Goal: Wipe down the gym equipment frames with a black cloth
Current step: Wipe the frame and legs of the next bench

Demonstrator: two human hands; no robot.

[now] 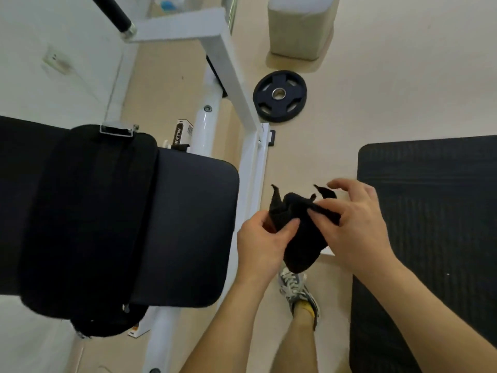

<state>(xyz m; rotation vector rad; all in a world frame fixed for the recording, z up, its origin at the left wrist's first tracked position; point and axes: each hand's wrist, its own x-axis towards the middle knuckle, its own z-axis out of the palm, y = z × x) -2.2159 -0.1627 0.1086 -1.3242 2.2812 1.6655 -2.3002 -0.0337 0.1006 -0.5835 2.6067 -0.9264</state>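
Nearest, the black cloth (pixel 298 246) is held bunched in mid-air above the floor. It is pinched by the left grip (pixel 265 243) with curled fingers, and its upper edge is nipped by the right grip (pixel 357 227), whose other fingers are spread. The white frame (pixel 250 146), just beyond, is not touched, so wiping seems still to be done here. Farther off, a weight plate (pixel 279 96) lies on the floor.

Some black cloth (pixel 298 246) behind fingers (pixel 289 226); mat (pixel 435 224) off right edge, bench pad (pixel 188 224) off left.
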